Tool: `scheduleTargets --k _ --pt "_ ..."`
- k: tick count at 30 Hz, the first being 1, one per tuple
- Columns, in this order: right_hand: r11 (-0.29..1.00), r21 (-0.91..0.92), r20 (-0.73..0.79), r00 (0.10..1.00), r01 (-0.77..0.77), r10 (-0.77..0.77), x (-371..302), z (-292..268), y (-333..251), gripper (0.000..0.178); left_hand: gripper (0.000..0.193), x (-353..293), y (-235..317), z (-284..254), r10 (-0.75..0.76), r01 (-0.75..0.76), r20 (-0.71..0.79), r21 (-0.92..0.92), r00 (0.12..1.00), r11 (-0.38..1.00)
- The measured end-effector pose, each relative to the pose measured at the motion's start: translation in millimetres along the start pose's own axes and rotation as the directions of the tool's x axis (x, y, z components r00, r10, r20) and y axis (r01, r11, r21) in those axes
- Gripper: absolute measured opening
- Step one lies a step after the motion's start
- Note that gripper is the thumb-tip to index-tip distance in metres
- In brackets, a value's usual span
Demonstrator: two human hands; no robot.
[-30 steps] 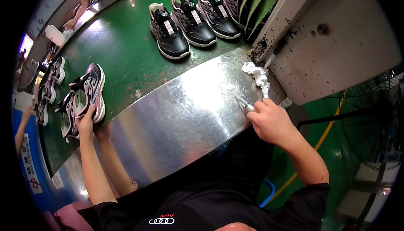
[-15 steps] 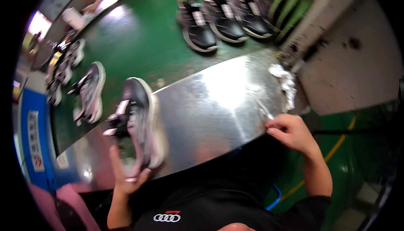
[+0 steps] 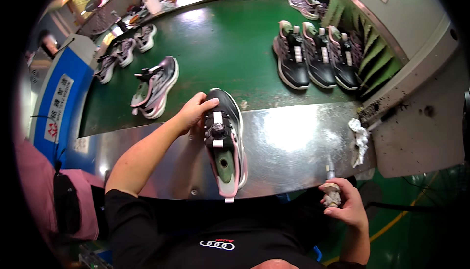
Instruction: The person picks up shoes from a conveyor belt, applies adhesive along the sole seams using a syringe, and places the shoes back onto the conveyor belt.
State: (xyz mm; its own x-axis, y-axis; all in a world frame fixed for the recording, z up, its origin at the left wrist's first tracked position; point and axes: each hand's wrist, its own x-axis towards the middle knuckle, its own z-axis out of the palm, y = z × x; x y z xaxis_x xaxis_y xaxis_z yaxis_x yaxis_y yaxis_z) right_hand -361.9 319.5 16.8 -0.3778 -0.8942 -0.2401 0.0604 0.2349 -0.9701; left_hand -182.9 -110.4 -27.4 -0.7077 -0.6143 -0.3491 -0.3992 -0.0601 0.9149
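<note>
Fingers of the person's right hand are clamping around a small, rough, off-white and beige knobbed object at the near edge of a shiny steel counter. A slim grey tube is pointing away just beyond; whether the two are joined cannot be told. The left hand is gripping a black, grey and pink sports shoe by its toe, its thumb pressing on top and its other fingers mostly hiding. This shoe is pointing its toe away, its heel reaching the counter's near edge. White crumpled tissue is lying at the right. Farther off, on a flat green surface, a similar shoe is lying tilted at left, while three black-toed shoes are standing side by side at right, near hanging green flaps.
</note>
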Motion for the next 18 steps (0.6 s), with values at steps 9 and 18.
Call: scheduleTargets --k 9,18 --pt "0.883 0.425 0.043 0.970 0.200 -0.241 19.1 20.7 -20.7 0.074 0.055 -61.0 46.6 52.0 0.510 -0.282 0.073 -0.762 0.857 0.583" --pt "0.674 0.603 0.118 0.787 0.428 -0.605 59.5 74.1 -64.1 0.081 0.067 -85.6 14.0 50.7 0.548 -0.196 0.084 -0.880 0.832 0.433"
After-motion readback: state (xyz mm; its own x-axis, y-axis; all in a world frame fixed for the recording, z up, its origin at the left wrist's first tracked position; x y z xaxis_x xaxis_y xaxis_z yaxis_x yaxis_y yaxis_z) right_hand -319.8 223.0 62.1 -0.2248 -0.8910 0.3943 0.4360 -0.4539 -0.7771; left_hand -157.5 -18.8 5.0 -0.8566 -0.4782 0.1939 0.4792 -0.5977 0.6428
